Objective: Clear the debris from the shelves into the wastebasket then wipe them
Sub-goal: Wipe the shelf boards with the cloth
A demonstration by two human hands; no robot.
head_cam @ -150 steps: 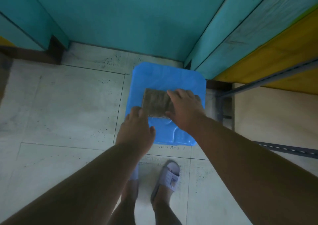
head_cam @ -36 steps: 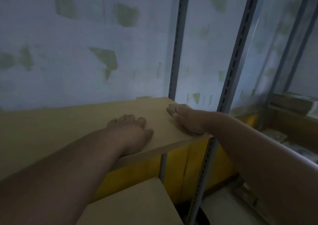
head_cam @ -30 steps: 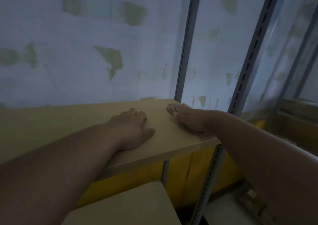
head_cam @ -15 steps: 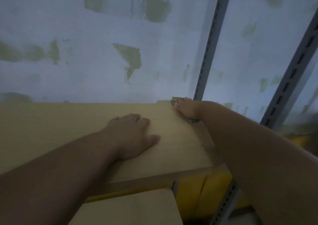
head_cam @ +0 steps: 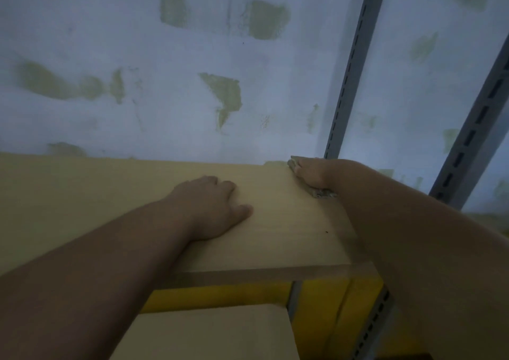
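Observation:
A pale wooden shelf (head_cam: 110, 200) fills the middle of the head view, its front edge facing me. My left hand (head_cam: 212, 208) rests flat on the board, fingers straight and thumb spread toward the right. My right hand (head_cam: 311, 175) presses a grey-brown cloth (head_cam: 322, 193) onto the shelf's far right corner, by the wall. Most of the cloth is hidden under the hand; only its edges show. The wastebasket is out of view.
Two grey slotted metal uprights (head_cam: 355, 65) (head_cam: 473, 128) rise at the right of the shelf. A patchy white wall (head_cam: 165, 84) stands directly behind. A lower wooden shelf (head_cam: 209, 335) and a yellow surface (head_cam: 220, 296) lie beneath.
Five seconds ago both hands held the cloth over a blue bin on the floor. Over the last second my right hand slid the cloth back to the shelf's rear corner; my left hand stayed put.

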